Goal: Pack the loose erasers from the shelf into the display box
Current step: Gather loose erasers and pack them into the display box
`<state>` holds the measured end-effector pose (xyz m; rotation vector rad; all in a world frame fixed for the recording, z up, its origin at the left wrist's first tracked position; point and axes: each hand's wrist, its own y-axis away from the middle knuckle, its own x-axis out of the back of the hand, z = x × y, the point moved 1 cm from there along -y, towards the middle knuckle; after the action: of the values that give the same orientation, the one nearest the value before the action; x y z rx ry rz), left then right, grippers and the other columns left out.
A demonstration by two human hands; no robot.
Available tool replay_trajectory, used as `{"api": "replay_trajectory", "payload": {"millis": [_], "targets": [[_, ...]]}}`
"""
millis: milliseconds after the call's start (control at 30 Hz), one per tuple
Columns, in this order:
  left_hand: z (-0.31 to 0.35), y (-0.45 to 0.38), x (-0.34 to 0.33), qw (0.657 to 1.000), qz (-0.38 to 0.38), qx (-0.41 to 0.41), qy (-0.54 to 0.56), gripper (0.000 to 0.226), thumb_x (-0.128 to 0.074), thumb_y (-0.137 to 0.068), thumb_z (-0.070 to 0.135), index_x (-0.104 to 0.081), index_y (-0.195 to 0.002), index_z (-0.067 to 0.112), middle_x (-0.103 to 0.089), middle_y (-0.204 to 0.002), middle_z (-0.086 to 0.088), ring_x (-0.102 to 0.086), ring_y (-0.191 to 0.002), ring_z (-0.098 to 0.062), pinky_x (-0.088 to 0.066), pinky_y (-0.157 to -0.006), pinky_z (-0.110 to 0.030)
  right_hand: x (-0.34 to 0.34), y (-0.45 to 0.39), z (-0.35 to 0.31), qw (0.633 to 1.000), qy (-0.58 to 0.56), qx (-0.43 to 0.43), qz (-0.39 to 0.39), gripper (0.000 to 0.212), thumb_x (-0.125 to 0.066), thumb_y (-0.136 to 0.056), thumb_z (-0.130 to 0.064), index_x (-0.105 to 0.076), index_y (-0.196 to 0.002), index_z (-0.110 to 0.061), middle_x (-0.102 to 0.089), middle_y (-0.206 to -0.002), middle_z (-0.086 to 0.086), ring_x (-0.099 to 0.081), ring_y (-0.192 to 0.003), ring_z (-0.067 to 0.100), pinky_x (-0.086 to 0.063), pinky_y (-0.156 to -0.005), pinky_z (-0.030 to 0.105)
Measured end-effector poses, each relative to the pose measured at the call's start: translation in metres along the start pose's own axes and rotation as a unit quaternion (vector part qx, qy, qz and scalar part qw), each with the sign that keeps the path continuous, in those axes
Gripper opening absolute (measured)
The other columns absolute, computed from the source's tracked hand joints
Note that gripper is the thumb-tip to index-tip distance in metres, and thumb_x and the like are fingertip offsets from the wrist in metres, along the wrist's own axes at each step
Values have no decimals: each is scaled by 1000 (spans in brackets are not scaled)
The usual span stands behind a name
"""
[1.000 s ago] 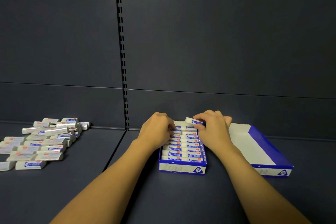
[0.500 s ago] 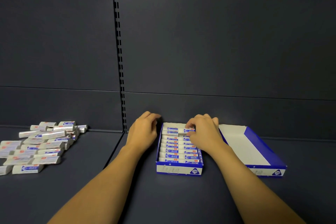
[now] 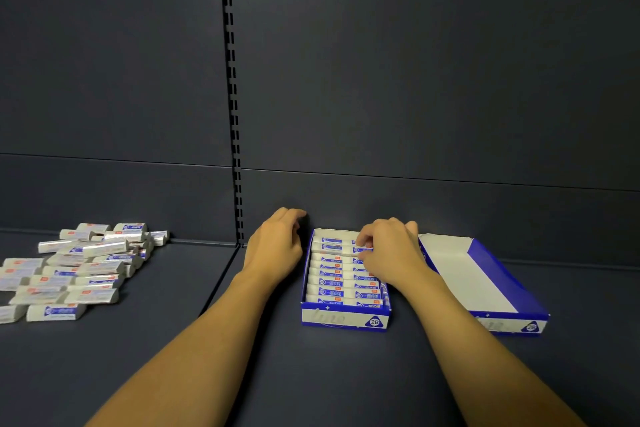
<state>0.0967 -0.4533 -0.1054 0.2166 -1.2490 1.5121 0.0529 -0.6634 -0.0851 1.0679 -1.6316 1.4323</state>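
Observation:
A blue and white display box (image 3: 344, 317) sits on the dark shelf, filled with rows of white erasers in blue-printed sleeves (image 3: 332, 282). My right hand (image 3: 389, 250) lies over the box's far right part, fingertips pressing on an eraser in the back rows. My left hand (image 3: 275, 246) rests just outside the box's left wall, fingers loosely curled and holding nothing. A pile of loose erasers (image 3: 79, 267) lies on the shelf at the left.
The box's open lid or a second tray (image 3: 485, 284), white inside and blue outside, lies right of the box. A slotted upright (image 3: 233, 114) runs up the dark back panel. A seam in the shelf (image 3: 218, 284) separates the pile from the box.
My right hand has lowered the eraser it held above the box into the back rows. My left hand has moved off the erasers to outside the box's left wall.

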Motion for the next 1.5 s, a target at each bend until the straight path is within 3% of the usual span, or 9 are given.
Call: {"api": "replay_trajectory", "payload": {"millis": [233,367,600,733,900,1067,1300,1500], "targets": [[1,1,-1,1000,-12,-4,-13,42,-51,-92,10,-60,-130,24,-63,-118,6,-61,-102,-18,-50,-76,-32,3,-1,1,1000,-8,8,-12,15,-74,-87,-42,-71,-98,-33,-66,-111,-13,-56,-105,11,-30,-96,32],[-1,1,2,999,-5,31,-7,40,-50,-92,9,-63,-127,22,-63,-115,4,-61,-101,-18,-48,-75,-31,17,0,8,994,-105,-3,33,15,-68,-91,-42,-71,-102,-31,-66,-102,-14,-53,-95,5,-24,-90,29],[18,1,26,992,-64,19,-107,32,-51,-93,18,-62,-123,23,-60,-119,1,-61,-106,-25,-49,-76,-35,45,-3,3,992,-126,6,29,12,-63,-95,-36,-67,-106,-33,-65,-94,-14,-53,-91,7,-24,-87,31],[19,5,59,975,-88,21,-204,30,-53,-93,17,-61,-122,17,-56,-120,-3,-60,-108,-30,-49,-76,-37,56,-1,-22,997,-33,75,8,19,-60,-95,-31,-67,-112,-29,-66,-102,-9,-58,-100,15,-31,-95,37],[16,21,102,951,-121,27,-283,31,-54,-96,20,-62,-125,16,-56,-124,-4,-61,-108,-29,-56,-86,-44,65,5,-60,981,65,182,-2,23,-57,-91,-31,-65,-111,-24,-64,-108,-2,-57,-104,21,-32,-96,42],[2,49,145,957,-130,75,-247,32,-56,-94,26,-67,-124,20,-60,-126,-5,-61,-110,-28,-54,-91,-40,69,14,-90,973,80,213,-30,25,-58,-91,-32,-64,-112,-20,-65,-108,1,-57,-105,23,-31,-99,43],[-22,91,210,936,-120,136,-301,30,-54,-91,26,-70,-116,24,-63,-123,-3,-64,-108,-29,-54,-86,-36,72,28,-135,950,155,267,-45,14,-56,-89,-28,-61,-98,-18,-59,-106,4,-52,-104,26,-29,-97,44],[-49,123,262,929,-109,143,-324,34,-55,-95,25,-66,-127,23,-60,-132,-1,-60,-116,-24,-52,-91,-36,76,39,-181,949,149,275,-46,16,-55,-89,-28,-63,-99,-18,-60,-101,3,-49,-94,25,-29,-95,44]]}}
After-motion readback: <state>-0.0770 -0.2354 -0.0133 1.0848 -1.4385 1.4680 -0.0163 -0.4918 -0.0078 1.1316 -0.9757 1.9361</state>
